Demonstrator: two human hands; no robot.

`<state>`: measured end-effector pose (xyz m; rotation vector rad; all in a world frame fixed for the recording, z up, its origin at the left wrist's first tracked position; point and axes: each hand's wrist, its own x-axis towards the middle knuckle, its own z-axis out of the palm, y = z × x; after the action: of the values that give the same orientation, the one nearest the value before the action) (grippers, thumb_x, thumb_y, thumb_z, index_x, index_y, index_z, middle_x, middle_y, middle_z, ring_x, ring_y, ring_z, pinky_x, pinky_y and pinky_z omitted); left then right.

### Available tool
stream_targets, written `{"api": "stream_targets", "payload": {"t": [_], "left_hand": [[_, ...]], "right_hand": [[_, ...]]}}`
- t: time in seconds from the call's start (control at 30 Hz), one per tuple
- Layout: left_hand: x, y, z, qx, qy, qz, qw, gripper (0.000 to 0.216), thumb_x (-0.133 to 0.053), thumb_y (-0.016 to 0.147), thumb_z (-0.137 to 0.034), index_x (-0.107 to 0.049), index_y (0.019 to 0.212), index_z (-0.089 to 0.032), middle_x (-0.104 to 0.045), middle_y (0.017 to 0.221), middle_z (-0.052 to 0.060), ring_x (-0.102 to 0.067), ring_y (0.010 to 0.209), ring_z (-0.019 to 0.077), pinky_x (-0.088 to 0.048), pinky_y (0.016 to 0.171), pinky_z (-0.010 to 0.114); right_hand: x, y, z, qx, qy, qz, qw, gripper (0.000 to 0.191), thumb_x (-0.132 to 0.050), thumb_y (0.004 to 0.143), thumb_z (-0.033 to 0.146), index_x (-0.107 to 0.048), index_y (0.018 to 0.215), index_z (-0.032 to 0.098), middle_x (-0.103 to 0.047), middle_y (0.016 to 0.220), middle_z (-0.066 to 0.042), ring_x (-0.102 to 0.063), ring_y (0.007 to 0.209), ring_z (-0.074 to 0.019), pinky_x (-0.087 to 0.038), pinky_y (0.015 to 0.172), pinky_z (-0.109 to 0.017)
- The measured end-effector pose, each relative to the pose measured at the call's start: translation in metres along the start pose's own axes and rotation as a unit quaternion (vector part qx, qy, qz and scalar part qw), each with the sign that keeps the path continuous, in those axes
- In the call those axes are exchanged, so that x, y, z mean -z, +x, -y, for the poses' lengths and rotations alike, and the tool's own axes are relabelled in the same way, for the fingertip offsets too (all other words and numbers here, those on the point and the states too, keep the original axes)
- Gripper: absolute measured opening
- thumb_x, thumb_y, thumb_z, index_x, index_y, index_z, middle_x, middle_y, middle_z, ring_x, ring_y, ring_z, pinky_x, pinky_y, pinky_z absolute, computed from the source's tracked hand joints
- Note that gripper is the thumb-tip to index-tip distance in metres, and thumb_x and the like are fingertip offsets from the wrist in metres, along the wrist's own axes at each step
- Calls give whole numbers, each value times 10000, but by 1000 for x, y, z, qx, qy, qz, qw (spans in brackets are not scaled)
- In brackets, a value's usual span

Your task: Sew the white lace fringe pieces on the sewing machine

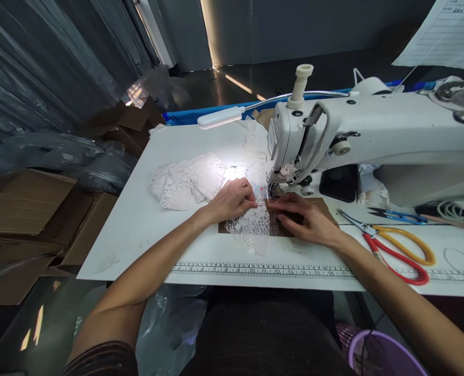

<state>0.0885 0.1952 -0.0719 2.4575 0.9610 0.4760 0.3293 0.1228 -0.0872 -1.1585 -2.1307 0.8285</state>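
Note:
A white sewing machine [373, 136] stands on a white table [138, 219]. A strip of white lace [251, 230] lies over a brown plate under the needle [273, 189]. My left hand [232, 201] is closed, its fingertips pinching the lace just left of the needle. My right hand [306, 219] lies on the lace and plate right of it, fingers pressed together and flat on the work. More white lace [187, 180] is heaped at the left under the lamp's light.
Red and yellow scissors [396, 245] and blue snips [396, 215] lie at the right. A gooseneck lamp [222, 117] hangs over the table. A ruler [255, 270] is printed along the front edge. Cardboard boxes [28, 203] stand left; a purple basket [381, 355] sits below right.

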Motion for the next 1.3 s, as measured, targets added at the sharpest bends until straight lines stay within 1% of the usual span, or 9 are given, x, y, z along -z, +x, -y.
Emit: {"api": "stream_targets", "payload": {"t": [0.1, 0.2, 0.3, 0.43, 0.53, 0.73, 0.87, 1.0, 1.3], "left_hand": [[2, -7, -4, -84, -79, 29, 993, 121, -599, 910, -242, -591, 826, -156, -640, 950, 58, -603, 865, 156, -498, 741, 302], [4, -10, -7, -97, -125, 27, 987, 122, -595, 917, -270, -567, 861, -165, -655, 843, 30, -606, 734, 119, -494, 640, 257], [5, -10, -8, -85, -138, 0, 987, 169, -631, 895, -297, -531, 944, -170, -644, 798, 7, -575, 618, 92, -465, 544, 232], [4, -10, -9, -107, -152, 1, 983, 436, -706, 836, -320, -467, 1172, -176, -667, 976, 57, -663, 812, 148, -555, 657, 283], [-1, -10, -10, -114, -158, -11, 981, 582, -748, 806, -340, -432, 1272, -190, -682, 949, 45, -677, 867, 168, -581, 727, 319], [-8, -11, -10, -67, -205, -21, 976, 526, -684, 873, -256, -423, 1324, -180, -706, 853, 15, -699, 827, 145, -592, 794, 319], [-8, -11, -11, -59, -231, -20, 971, 567, -705, 852, -244, -419, 1335, -168, -716, 869, 30, -705, 842, 147, -594, 773, 296], [-8, -11, -11, -48, -248, -10, 968, 578, -691, 858, -239, -402, 1353, -163, -729, 879, 36, -712, 872, 156, -587, 804, 305], [-9, -11, -13, -44, -241, -23, 969, 539, -698, 859, -245, -434, 1326, -187, -739, 870, 28, -714, 854, 154, -586, 780, 305]], "right_hand": [[5, 12, 3, -95, 113, 49, 988, 653, -678, 844, 415, -458, 1440, 261, -631, 1200, -93, -615, 1065, -252, -535, 934, -435], [0, 24, 4, -157, 196, 71, 965, 796, -771, 755, 449, -438, 1442, 223, -659, 1123, -84, -637, 989, -226, -557, 886, -399], [-10, 27, 5, -179, 226, 32, 957, 631, -749, 776, 455, -552, 1318, 200, -679, 971, -63, -651, 885, -202, -558, 828, -392], [-15, 23, 9, -168, 223, -15, 960, 431, -714, 812, 421, -634, 1172, 199, -683, 893, -51, -648, 815, -189, -548, 763, -374], [-13, 20, 13, -169, 227, -15, 959, 377, -707, 816, 391, -658, 1129, 186, -673, 808, -35, -634, 737, -172, -537, 681, -334], [-9, 18, 11, -164, 209, 18, 964, 416, -704, 826, 469, -673, 1144, 203, -625, 723, -7, -578, 636, -146, -475, 549, -285], [-11, 17, 5, -168, 251, -1, 953, 524, -733, 794, 510, -645, 1222, 218, -664, 812, -33, -629, 770, -191, -541, 679, -340], [-17, 18, 5, -168, 326, -52, 929, 495, -753, 788, 465, -647, 1189, 195, -700, 915, -60, -657, 903, -211, -556, 845, -389], [-17, 19, 7, -178, 349, -70, 918, 459, -767, 780, 430, -659, 1149, 179, -710, 882, -53, -668, 947, -220, -556, 890, -400]]}}
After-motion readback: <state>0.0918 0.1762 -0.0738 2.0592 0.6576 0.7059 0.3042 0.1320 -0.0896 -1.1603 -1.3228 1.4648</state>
